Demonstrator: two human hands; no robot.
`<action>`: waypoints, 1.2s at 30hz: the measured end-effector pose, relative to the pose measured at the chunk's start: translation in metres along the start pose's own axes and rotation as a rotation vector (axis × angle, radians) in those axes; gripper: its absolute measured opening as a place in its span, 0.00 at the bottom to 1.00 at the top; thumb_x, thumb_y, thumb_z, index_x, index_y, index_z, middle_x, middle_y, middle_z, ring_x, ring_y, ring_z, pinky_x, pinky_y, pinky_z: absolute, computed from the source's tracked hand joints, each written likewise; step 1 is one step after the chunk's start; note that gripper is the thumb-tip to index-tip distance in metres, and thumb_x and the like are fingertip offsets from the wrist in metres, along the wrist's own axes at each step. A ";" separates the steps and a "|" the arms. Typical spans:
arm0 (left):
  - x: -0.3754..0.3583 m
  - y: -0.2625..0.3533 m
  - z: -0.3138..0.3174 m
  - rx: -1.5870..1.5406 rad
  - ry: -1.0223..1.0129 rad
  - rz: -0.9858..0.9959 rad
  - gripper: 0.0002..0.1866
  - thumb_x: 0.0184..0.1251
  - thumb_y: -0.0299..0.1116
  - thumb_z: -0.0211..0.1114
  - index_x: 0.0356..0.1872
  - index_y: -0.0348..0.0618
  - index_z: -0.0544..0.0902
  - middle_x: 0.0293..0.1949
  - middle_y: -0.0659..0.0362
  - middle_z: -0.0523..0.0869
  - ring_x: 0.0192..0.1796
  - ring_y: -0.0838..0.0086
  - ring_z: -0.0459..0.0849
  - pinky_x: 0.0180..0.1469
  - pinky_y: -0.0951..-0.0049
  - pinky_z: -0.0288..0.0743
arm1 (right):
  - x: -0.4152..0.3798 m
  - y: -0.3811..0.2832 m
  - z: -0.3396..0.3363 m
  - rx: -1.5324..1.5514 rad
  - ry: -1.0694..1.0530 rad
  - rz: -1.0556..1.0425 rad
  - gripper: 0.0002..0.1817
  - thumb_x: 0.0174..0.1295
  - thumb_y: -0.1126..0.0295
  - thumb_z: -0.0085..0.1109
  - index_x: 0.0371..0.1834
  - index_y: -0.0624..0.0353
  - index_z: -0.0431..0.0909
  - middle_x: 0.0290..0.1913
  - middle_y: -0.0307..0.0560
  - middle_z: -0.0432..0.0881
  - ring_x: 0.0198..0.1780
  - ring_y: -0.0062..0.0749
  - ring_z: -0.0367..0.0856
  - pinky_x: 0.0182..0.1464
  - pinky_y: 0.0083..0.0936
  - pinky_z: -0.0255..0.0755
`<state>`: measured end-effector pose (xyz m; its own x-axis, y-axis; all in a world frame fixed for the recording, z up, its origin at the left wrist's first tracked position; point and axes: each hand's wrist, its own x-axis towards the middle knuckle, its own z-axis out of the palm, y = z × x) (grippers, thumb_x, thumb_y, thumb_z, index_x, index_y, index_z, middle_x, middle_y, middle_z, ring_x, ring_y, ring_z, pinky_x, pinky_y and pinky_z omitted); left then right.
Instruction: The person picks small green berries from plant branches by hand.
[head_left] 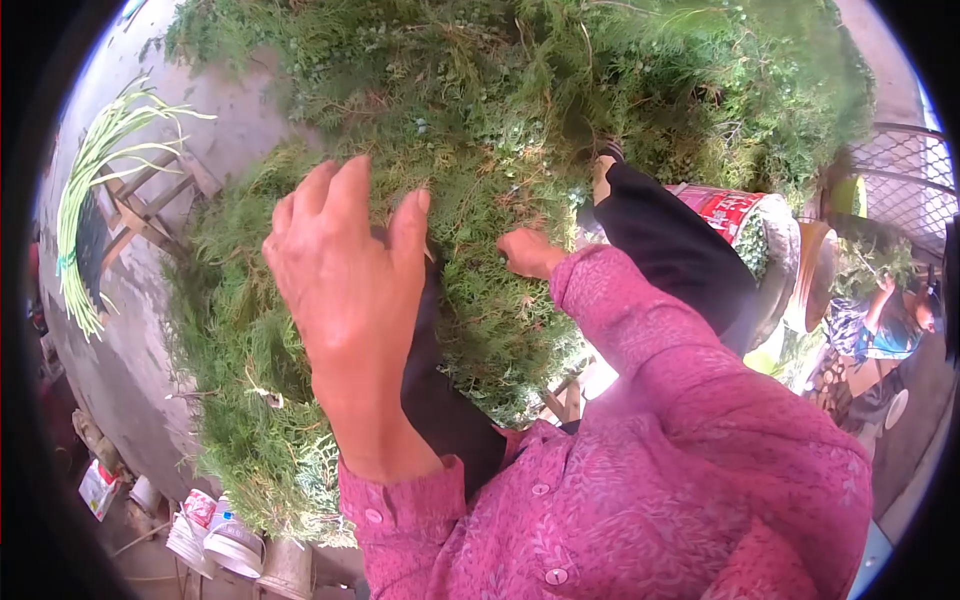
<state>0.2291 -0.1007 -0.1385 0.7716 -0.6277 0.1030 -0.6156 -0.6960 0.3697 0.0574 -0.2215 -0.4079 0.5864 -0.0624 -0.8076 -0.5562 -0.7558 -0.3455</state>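
A big heap of fine feathery green herbs (500,110) fills the middle of the head view, lying over my lap and the ground. My left hand (345,270) is raised close to the camera with its fingers spread, resting on top of the greens and holding nothing that I can see. My right hand (528,252) reaches into the pile further in, fingers curled around some stems. Both arms wear a pink patterned sleeve (650,340). My dark trouser leg (670,240) shows through the greens.
A bundle of long green stalks (85,190) lies on a wooden stool (140,205) at the left. Small containers (215,530) stand at the bottom left. A red-printed sack (735,210) sits at right, and another person (885,325) crouches beyond it.
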 end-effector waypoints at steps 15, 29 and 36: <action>0.001 0.022 0.001 -0.048 -0.029 0.064 0.22 0.47 0.36 0.67 0.44 0.37 0.77 0.46 0.47 0.77 0.49 0.55 0.73 0.51 0.59 0.63 | 0.020 0.004 0.042 0.109 0.255 0.111 0.08 0.47 0.78 0.51 0.32 0.63 0.77 0.36 0.59 0.79 0.41 0.51 0.78 0.44 0.39 0.73; 0.001 0.023 0.000 -0.076 -0.111 0.029 0.22 0.47 0.35 0.68 0.45 0.37 0.76 0.47 0.47 0.76 0.50 0.54 0.72 0.52 0.60 0.62 | 0.010 0.039 -0.010 1.042 0.252 0.367 0.07 0.52 0.72 0.56 0.30 0.65 0.78 0.28 0.49 0.80 0.24 0.28 0.78 0.30 0.26 0.74; 0.001 0.026 0.000 -0.096 -0.129 0.063 0.23 0.47 0.35 0.67 0.45 0.37 0.75 0.46 0.46 0.75 0.48 0.54 0.72 0.51 0.59 0.63 | 0.056 0.053 -0.038 0.913 0.545 0.173 0.06 0.53 0.75 0.54 0.31 0.66 0.77 0.25 0.47 0.80 0.24 0.28 0.78 0.28 0.25 0.74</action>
<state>0.2138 -0.1194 -0.1289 0.7013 -0.7128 0.0118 -0.6391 -0.6213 0.4534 0.0835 -0.2895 -0.4532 0.5153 -0.5744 -0.6361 -0.7540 0.0491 -0.6550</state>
